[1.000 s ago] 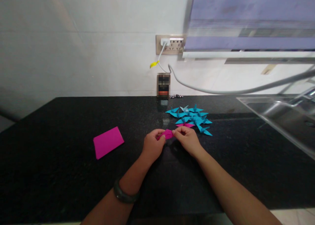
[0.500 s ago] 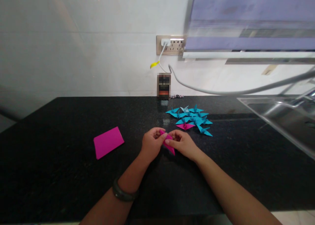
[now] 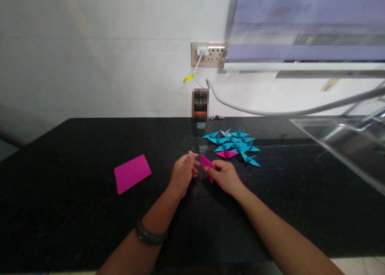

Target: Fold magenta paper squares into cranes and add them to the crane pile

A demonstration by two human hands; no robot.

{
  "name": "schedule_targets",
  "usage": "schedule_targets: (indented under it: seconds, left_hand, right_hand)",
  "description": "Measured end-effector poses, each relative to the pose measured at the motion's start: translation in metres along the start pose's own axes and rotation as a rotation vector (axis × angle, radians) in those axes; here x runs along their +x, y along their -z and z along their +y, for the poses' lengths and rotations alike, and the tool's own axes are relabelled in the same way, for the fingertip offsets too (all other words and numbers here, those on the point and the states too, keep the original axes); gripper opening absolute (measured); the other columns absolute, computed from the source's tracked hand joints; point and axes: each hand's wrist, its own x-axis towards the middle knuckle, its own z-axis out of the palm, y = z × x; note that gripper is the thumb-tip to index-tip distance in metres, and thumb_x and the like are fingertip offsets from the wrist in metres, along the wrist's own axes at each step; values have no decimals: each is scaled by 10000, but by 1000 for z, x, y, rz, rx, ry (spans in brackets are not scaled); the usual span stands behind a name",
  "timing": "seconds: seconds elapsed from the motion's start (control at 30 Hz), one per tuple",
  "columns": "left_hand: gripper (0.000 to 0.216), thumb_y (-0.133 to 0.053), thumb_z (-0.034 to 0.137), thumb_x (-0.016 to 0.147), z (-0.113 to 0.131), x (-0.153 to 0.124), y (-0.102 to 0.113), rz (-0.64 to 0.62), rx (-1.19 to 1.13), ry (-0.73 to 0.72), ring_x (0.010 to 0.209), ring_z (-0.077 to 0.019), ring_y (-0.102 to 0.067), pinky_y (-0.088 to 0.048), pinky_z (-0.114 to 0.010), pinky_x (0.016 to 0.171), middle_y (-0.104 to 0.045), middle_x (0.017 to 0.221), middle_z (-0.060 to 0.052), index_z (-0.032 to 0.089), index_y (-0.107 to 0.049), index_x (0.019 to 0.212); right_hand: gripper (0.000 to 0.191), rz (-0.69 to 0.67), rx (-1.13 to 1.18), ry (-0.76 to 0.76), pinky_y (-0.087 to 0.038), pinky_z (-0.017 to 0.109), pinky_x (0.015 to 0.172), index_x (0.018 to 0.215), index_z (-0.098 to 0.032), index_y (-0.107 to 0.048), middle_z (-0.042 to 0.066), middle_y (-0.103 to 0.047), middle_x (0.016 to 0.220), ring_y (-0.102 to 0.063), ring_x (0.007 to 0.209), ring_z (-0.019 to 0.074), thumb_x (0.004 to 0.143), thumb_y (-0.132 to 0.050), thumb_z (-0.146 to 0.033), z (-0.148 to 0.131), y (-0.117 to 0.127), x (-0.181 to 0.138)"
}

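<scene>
The black countertop carries everything noted here, and positions are given against the folded magenta piece that you have in hand near its middle.

Well to the left of that piece, a flat magenta paper sheet lies on the stone, clear of both your hands.

Your left hand sits just left of the piece. Its fingers are loosely spread and raised, with nothing in them; the fingertips stand close beside the piece's upper point, and whether they touch it cannot be told. A dark band circles that wrist.

The piece itself is a narrow pointed shape, tilted, upper tip toward the wall and lower tip toward you, held above the countertop.

Your right hand has the piece pinched between thumb and fingers at its right edge, the other fingers curled in.

Behind the piece and slightly to its right, a cluster of blue paper cranes rests on the stone, with one magenta crane at the cluster's near edge. Farther back, against the wall, stands a small dark device. Far right of the piece, a steel sink is set into the counter.
</scene>
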Motion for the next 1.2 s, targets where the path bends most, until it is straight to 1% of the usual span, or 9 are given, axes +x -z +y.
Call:
schedule_targets:
  seconds: [0.07, 0.13, 0.23, 0.37, 0.47, 0.57, 0.63, 0.87, 1.2]
  left_hand:
    - [394, -631, 485, 649, -2, -1, -3, -56, 40, 28, 487, -89, -517, -414, -203, 472, -623, 639, -23, 116, -644, 784]
    - [328, -685, 396, 620, -5, -4, -5, -146, 55, 12, 604, -128, -585, -458, -225, 573, -661, 693, -47, 116, -660, 788]
    - [284, -651, 338, 670, -8, -6, -7, -251, 16, -56, 752, -160, -613, -470, -262, 715, -685, 810, -54, 130, -664, 863]
    - [261, -599, 364, 714, -8, -4, -5, -219, 33, -59, 669, -139, -590, -466, -247, 653, -656, 708, -24, 125, -654, 802]
    - [274, -604, 365, 702, -7, -1, -3, -213, -47, -3, 643, -130, -584, -474, -253, 639, -644, 695, -20, 116, -641, 811]
    - [273, -621, 334, 684, -5, -1, -4, -215, -88, 41, 661, -133, -596, -482, -259, 647, -649, 711, -27, 111, -633, 842]
    - [260, -639, 287, 666, -5, -2, -5, -213, -83, 56, 659, -131, -602, -477, -245, 632, -658, 724, -32, 112, -626, 857]
    - [286, -659, 163, 615, -7, -3, -8, -313, -119, 19, 823, -178, -626, -469, -273, 732, -687, 846, -68, 119, -623, 895]
    - [271, -639, 287, 660, -4, -3, -7, -297, -48, 42, 671, -127, -583, -447, -238, 634, -666, 757, -38, 132, -660, 881]
  right_hand:
    - [218, 144, -205, 142, -320, 214, 471, 612, -161, -599, -18, -508, 515, -437, 485, 101, 757, -544, -315, 2, 2, 2]
    - [172, 189, -377, 266, -376, 234, 549, 759, -172, -661, 18, -566, 616, -499, 579, 131, 777, -515, -259, 1, 4, 1]
    - [282, 155, -530, 367, -417, 251, 615, 1018, -178, -639, 58, -579, 757, -535, 679, 156, 784, -484, -214, -5, 2, -4]
    - [439, 59, -538, 424, -436, 257, 614, 1202, -179, -519, 63, -546, 828, -525, 710, 161, 766, -508, -229, -11, -4, -9]
    - [386, 62, -359, 447, -439, 257, 609, 1155, -178, -551, 39, -524, 766, -513, 684, 147, 776, -473, -181, -11, -2, -8]
    - [239, 165, -225, 406, -433, 257, 615, 932, -175, -642, 30, -523, 715, -516, 677, 141, 798, -443, -171, -10, 2, -5]
    - [178, 215, -216, 345, -425, 256, 595, 844, -162, -644, 31, -527, 699, -510, 651, 140, 788, -478, -195, -9, 4, -3]
    - [168, 201, -186, 259, -417, 241, 544, 878, -171, -607, 19, -529, 718, -486, 593, 120, 727, -583, -240, -2, -1, 0]
    - [187, 207, -245, 344, -424, 261, 607, 916, -169, -627, 38, -555, 724, -520, 658, 148, 789, -502, -226, -7, 4, 0]
